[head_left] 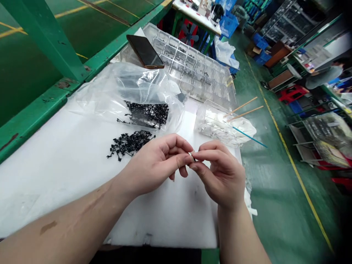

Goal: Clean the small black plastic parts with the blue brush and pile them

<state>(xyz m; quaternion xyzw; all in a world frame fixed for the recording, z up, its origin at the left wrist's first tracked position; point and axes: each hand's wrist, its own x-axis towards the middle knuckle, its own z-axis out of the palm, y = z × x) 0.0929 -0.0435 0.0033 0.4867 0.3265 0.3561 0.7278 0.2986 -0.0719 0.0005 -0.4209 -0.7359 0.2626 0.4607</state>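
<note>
Head view: left hand (155, 165) and right hand (222, 176) pinch a tiny part (194, 158) near black sprues (129, 145).

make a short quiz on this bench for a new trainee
1. What do the left hand and right hand pinch between their fingertips?
2. True or false: the clear plastic bag holds black moulded parts on runners.
3. What sticks out of the clear plastic box beside the right hand?
A. wooden sticks and a blue stick
B. scissors
C. a soldering iron

Key: 1. a small black part; 2. true; 3. A
</note>
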